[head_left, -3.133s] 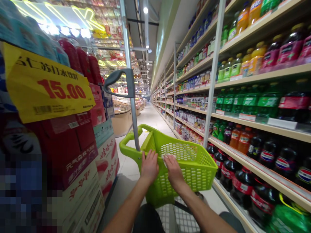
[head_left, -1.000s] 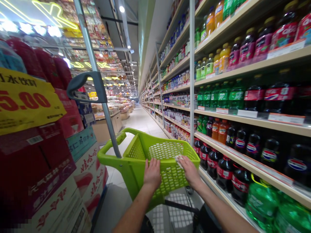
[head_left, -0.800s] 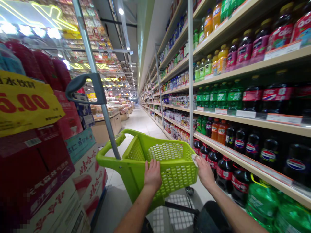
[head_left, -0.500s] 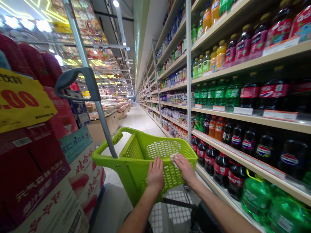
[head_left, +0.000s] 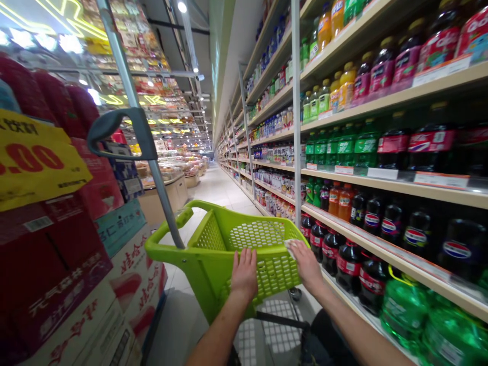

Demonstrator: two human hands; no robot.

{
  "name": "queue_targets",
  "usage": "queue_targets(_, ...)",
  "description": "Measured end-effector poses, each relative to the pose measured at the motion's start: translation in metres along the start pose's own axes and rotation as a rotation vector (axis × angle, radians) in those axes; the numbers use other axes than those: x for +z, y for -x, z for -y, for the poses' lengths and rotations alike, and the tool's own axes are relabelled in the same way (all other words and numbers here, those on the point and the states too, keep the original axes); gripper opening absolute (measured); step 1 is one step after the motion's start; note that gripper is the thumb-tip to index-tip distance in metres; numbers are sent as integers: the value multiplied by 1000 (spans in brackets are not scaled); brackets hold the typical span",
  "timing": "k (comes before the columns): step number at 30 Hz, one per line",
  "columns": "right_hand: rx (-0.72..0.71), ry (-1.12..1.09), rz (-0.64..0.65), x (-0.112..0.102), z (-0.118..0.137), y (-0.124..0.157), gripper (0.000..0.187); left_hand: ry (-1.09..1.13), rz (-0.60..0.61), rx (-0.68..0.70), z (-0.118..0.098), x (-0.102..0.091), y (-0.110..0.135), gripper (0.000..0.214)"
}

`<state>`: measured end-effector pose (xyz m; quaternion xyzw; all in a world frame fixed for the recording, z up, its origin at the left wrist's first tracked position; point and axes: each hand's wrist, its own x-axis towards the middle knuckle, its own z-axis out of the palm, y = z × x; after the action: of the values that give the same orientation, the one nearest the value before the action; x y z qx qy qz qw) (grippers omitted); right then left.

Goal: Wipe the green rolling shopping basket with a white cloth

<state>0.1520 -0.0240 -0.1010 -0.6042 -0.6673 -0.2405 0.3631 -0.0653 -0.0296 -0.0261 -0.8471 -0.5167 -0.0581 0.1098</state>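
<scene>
A lime-green plastic shopping basket (head_left: 213, 244) on wheels stands in a supermarket aisle just ahead of me. Its grey pull handle (head_left: 125, 129) rises on a metal pole at the left. My left hand (head_left: 244, 272) lies on the near rim with fingers bent over the edge. My right hand (head_left: 307, 264) presses a small white cloth (head_left: 292, 244) against the rim near the basket's right corner. The basket looks empty inside.
Shelves of soft-drink bottles (head_left: 366, 218) run along the right. Stacked red and white drink cartons (head_left: 76, 264) with a yellow price sign (head_left: 34, 157) stand close on the left. The tiled aisle (head_left: 221, 188) stretches ahead.
My right hand with the white cloth has slid back and forth along the near rim and now sits near the right corner. The left hand has stayed on the rim.
</scene>
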Motion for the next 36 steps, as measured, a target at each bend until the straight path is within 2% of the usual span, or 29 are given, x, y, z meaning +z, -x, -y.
queue_targets(2,68,63,-3,1,-22,15,48,-4,1,0,0,2,2,70)
queue_targets(4,66,99,9,6,-37,37,48,-13,-6,-12,-1,3,2,70)
queue_targets(7,52,92,-12,22,-42,63,46,-20,-1,-20,-2,4,2,70)
queue_targets(9,98,58,-59,32,-38,68,42,-20,14,-12,-2,3,2,71)
queue_targets(14,201,-119,-97,37,-28,45,45,-30,80,-34,-3,-4,-2,73)
queue_targets(19,432,-274,-175,32,-15,14,60,-16,96,-43,-4,-10,-3,77)
queue_targets(21,488,-317,-196,32,-11,4,58,-3,98,-45,-3,-11,-1,77)
queue_targets(23,516,-359,-206,30,-11,-4,51,10,100,-51,-1,-12,2,77)
queue_targets(27,472,-496,-193,15,-17,-10,43,92,63,-83,1,-10,8,78)
queue_targets(30,440,-609,-205,-1,-7,-10,40,342,-88,-160,-12,-7,8,74)
queue_targets(32,388,-689,-182,-11,11,-8,39,664,-190,-177,-30,-7,4,66)
queue_targets(33,339,-725,-163,-15,22,-6,39,870,-200,-158,-40,-9,2,63)
queue_targets(36,175,-766,-124,-25,48,0,43,1488,-51,-60,-65,-14,-7,58)
